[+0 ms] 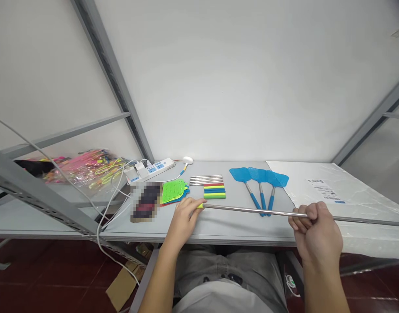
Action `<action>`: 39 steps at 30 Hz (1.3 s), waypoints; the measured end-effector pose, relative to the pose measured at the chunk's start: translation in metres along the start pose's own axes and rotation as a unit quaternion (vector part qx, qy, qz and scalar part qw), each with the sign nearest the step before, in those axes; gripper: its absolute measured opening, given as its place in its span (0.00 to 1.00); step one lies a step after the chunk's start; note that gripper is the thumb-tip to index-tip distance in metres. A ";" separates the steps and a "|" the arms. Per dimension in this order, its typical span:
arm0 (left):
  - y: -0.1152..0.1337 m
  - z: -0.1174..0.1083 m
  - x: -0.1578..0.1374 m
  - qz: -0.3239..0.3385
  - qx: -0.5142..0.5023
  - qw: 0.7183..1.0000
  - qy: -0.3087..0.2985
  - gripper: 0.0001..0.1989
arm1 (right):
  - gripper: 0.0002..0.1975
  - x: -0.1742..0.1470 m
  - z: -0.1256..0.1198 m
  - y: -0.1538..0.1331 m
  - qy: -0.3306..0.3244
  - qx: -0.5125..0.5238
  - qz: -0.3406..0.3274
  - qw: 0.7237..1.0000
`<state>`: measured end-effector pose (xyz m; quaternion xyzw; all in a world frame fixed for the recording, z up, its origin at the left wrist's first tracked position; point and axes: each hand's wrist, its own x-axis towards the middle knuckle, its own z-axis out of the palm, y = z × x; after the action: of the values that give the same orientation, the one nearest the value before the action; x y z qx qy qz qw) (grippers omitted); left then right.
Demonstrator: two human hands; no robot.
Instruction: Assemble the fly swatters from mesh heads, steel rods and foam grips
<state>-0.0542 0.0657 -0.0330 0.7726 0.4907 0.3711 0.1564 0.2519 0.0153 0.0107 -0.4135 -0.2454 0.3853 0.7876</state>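
Head view: your left hand (186,213) has thumb and fingers pinched together on the yellow end (200,205) of the metal rod (251,210); your right hand (318,234) is wrapped round the shaft, fingers curled, no visible gap. Rod is held above the table (232,228) near its front edge, nearly level, running past your right hand to the picture's edge; can't see the far end. Looks like you're working the rod against its yellow end, so pull or twist along the axis, not sideways; bent metal would be the risk. Brace the left pinch, let the right fist do the work. Mind the three blue swatters (258,175), whose handles the rod crosses in view. Beyond it: coloured handles (214,191), thin rods (206,180), then green swatter head (173,191) at left.
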 end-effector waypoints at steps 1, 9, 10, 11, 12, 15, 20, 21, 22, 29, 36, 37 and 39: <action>0.002 -0.002 0.000 0.004 0.011 1.000 0.000 0.15 | 0.20 0.000 0.000 0.000 0.000 0.002 0.002 1.000; 0.038 0.000 -0.003 0.063 0.091 0.994 -0.020 0.13 | 0.20 -0.007 0.010 0.002 -0.033 0.013 0.020 0.999; 0.042 0.000 -0.003 0.068 0.085 0.994 -0.020 0.13 | 0.20 -0.008 0.010 0.003 -0.035 0.015 0.022 0.999; 0.046 -0.001 -0.003 0.070 0.066 0.995 -0.017 0.13 | 0.20 -0.007 0.010 0.003 -0.035 0.019 0.021 0.999; 0.048 -0.002 -0.003 0.068 0.038 0.997 -0.011 0.13 | 0.19 -0.007 0.009 0.004 -0.035 0.024 0.016 0.999; 0.051 -0.005 -0.005 0.038 -0.055 0.998 0.002 0.13 | 0.18 -0.006 0.009 0.004 -0.059 0.053 0.016 0.997; 0.055 -0.002 -0.009 -0.016 -0.159 0.987 -0.007 0.10 | 0.17 -0.026 0.026 0.005 -0.138 0.164 0.114 0.970; 0.057 -0.002 -0.009 -0.032 -0.195 0.980 -0.013 0.11 | 0.18 -0.032 0.030 0.006 -0.140 0.193 0.132 0.962; 0.058 -0.003 -0.010 -0.052 -0.238 0.970 -0.019 0.12 | 0.19 -0.038 0.034 0.006 -0.137 0.217 0.145 0.955; 0.048 -0.020 -0.011 -0.130 -0.488 0.854 -0.125 0.17 | 0.24 -0.050 0.040 0.012 -0.116 0.289 0.180 0.933; 0.063 0.021 -0.005 -0.110 -0.723 0.673 -0.109 0.30 | 0.26 -0.058 0.043 0.023 -0.100 0.304 0.227 0.920; 0.064 0.025 -0.004 -0.126 -0.735 0.655 -0.121 0.31 | 0.26 -0.059 0.043 0.024 -0.103 0.304 0.225 0.920; 0.062 0.027 -0.001 -0.153 -0.749 0.627 -0.150 0.32 | 0.27 -0.058 0.042 0.023 -0.103 0.303 0.211 0.924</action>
<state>0.0048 0.0388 -0.0140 0.3482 0.1249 0.4602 0.8070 0.1794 -0.0040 0.0097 -0.1552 -0.1036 0.6388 0.7464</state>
